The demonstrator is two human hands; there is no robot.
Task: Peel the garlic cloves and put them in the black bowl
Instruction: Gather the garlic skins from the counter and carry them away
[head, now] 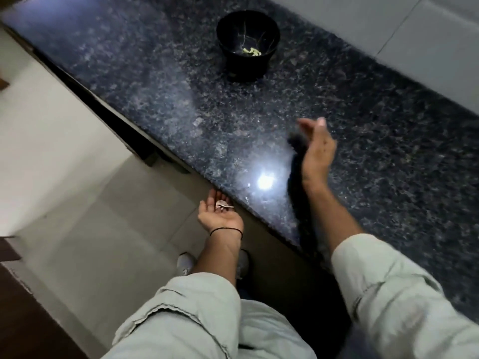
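The left hand (220, 212) is held palm up just below the front edge of the bench (155, 86), its fingers relaxed and slightly cupped rather than curled closed. A few pale, papery bits of garlic skin (223, 204) lie loose in the palm. A thin black band (226, 230) circles that wrist.

The right hand (317, 151) hovers over the bench, turned on its edge with the fingers straight and together, gripping nothing. It is blurred, so finer detail of the fingers cannot be made out. Its dark shadow falls on the stone just to its left. Both forearms come out of rolled, light-coloured sleeves (388, 294).

The bench is dark, speckled, polished stone, with a bright spot of reflected light (265, 181) between the two hands. The black bowl (246, 63) stands upright at the far side of the bench, well apart from both hands. Several peeled garlic cloves (251, 51), pale yellow, lie at its bottom.

Behind the bench is a light tiled wall (388, 22). Below the bench, a pale tiled floor (103, 203) shows, with the toe of a light shoe (185, 263) beside the left forearm.
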